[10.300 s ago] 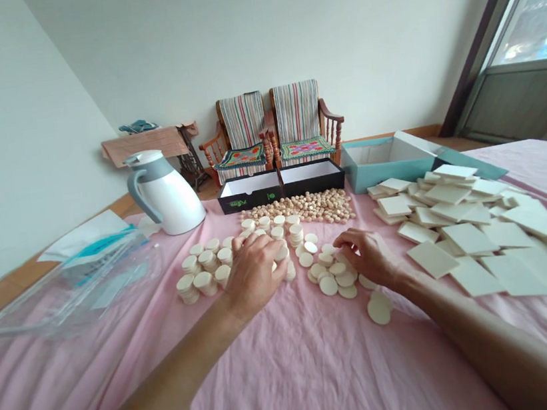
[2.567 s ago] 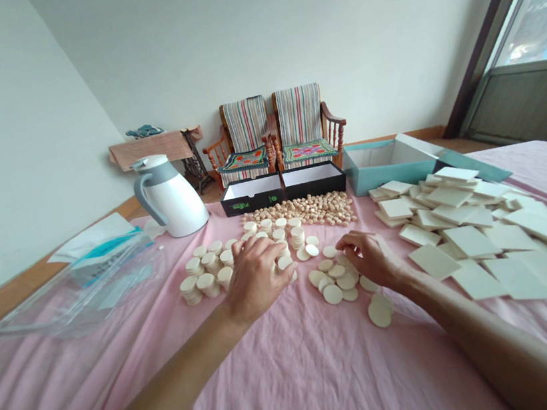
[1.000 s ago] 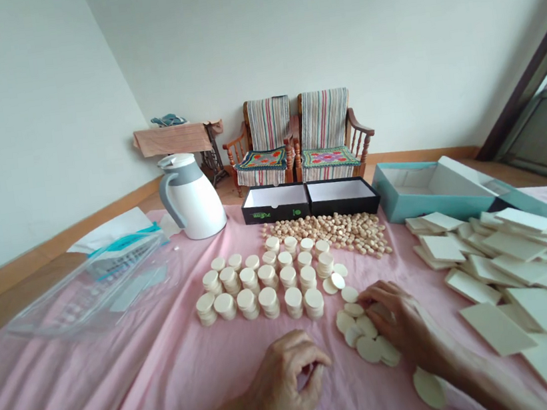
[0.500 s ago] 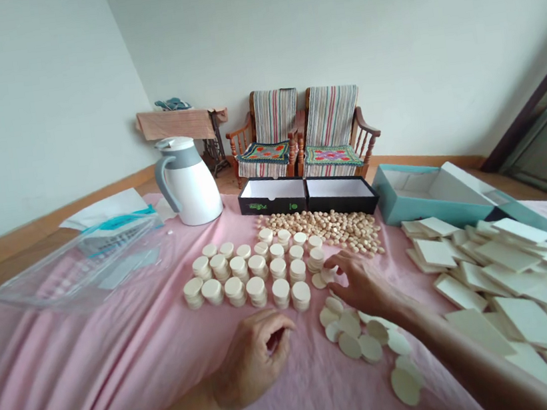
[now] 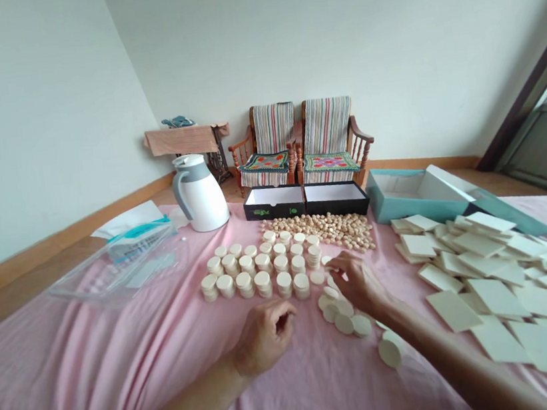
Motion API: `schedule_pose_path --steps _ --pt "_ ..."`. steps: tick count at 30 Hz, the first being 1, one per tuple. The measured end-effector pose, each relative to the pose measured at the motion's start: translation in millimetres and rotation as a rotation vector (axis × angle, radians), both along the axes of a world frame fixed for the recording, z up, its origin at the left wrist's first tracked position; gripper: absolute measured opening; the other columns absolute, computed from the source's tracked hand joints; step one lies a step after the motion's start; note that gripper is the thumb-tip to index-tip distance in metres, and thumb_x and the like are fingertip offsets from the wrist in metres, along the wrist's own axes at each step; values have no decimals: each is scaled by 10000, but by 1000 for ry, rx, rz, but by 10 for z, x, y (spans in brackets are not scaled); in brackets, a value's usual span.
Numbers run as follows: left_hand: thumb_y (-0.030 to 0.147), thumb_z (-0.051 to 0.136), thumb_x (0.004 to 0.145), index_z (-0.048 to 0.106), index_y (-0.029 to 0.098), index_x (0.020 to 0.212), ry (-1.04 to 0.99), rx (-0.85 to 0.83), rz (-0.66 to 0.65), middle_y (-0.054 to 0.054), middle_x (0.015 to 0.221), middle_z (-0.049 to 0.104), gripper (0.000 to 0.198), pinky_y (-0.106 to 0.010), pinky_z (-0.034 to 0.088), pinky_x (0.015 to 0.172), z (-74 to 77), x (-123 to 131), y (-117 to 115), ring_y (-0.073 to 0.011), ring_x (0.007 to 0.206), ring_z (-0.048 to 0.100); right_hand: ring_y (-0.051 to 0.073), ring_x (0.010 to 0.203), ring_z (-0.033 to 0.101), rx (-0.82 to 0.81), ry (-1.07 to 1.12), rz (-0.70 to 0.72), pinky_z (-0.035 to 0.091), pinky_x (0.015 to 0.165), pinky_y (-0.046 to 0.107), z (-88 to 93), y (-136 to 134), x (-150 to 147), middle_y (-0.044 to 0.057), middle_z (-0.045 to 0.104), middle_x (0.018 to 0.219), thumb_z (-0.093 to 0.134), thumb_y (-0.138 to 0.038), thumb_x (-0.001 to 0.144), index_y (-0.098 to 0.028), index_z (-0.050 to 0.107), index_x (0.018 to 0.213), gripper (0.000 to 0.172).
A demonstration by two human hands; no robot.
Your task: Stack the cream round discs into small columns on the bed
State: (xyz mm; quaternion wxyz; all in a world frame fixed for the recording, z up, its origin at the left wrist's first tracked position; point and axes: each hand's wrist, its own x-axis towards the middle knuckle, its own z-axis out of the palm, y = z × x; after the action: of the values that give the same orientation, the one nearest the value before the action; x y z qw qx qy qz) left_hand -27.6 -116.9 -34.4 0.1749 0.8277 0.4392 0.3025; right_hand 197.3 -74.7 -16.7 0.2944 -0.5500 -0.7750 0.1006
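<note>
Rows of stacked pale round discs (image 5: 262, 280) stand on the pink cloth (image 5: 322, 387). My left hand (image 5: 266, 335) rests in front of them with its fingers curled in; what it holds, if anything, is hidden. My right hand (image 5: 358, 281) is at the right end of the rows, its fingertips closed together over the discs there, and what lies between them is too small to make out. A single disc (image 5: 317, 278) lies just left of it. Loose discs (image 5: 343, 323) are scattered below my right hand.
Behind the stacks lie many small wooden pieces (image 5: 341, 226) and two black boxes (image 5: 336, 198). A white and grey jug (image 5: 206, 197) and a clear plastic tray (image 5: 112, 280) are on the left. Square tiles (image 5: 497, 296) and a teal box (image 5: 404, 201) are on the right.
The camera view has shifted, so everything sits a little differently. My right hand has drawn slightly away from the short disc stack. My left hand stays curled.
</note>
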Motion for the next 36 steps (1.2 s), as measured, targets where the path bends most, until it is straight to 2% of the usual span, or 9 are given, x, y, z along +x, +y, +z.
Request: schedule_pose_path --steps 3,6,9,12,17,21,24,29,36 --pt "110 466 779 624 159 813 -72 -42 42 -18 742 643 169 -224 404 603 34 -7 15 -125 645 562 128 713 543 11 58 83 389 635 227 107 -333 -162 41 574 820 442 -89 801 -173 637 808 213" --pt "119 463 784 618 153 838 -152 -58 100 -22 774 640 167 -220 421 617 72 -61 84 -126 681 572 118 688 538 -36 -27 214 386 613 218 114 -602 -457 29 556 796 436 -58 799 -186 619 766 227" --pt "108 454 777 613 147 856 -212 -78 128 -30 823 651 182 -222 447 654 101 -165 166 -131 740 593 134 698 528 14 -150 228 394 613 237 66 -730 -749 51 555 826 424 -29 789 -169 586 733 221" --pt "102 455 766 623 142 848 -189 -117 114 -28 806 651 191 -221 450 647 129 -285 181 -129 721 592 178 801 541 76 -145 237 425 673 277 67 -761 -840 77 570 901 451 -66 797 -166 595 870 191" --pt "241 560 788 651 158 941 -49 -155 17 -39 878 624 196 -218 433 620 187 -381 23 -117 683 558 145 728 567 118 75 78 439 645 253 92 -622 -307 61 607 878 408 -175 871 -191 628 953 235" --pt "278 678 708 632 185 1035 41 -150 -65 -35 920 597 344 -244 452 692 196 -319 -115 -143 762 556 137 639 561 245 121 -200 438 606 258 -94 -389 340 68 634 851 427 -254 852 -171 652 907 245" --pt "219 642 729 651 185 933 103 -124 -94 -24 865 571 206 -251 448 718 188 -278 -164 -153 801 551 137 584 543 268 92 -335 420 588 264 -253 -289 628 53 634 764 434 -283 836 -171 673 865 266" --pt "147 588 730 634 173 924 101 -99 8 -24 860 573 201 -237 443 664 178 -370 -143 -136 726 551 125 546 527 252 103 -356 413 574 255 -313 -302 706 38 633 736 445 -303 825 -177 680 875 271" --pt "44 519 702 615 190 963 63 31 77 -44 967 624 314 -307 440 843 208 -525 -64 -186 931 563 134 555 551 207 91 -306 420 569 257 -332 -319 631 44 658 737 448 -319 817 -182 685 830 275"
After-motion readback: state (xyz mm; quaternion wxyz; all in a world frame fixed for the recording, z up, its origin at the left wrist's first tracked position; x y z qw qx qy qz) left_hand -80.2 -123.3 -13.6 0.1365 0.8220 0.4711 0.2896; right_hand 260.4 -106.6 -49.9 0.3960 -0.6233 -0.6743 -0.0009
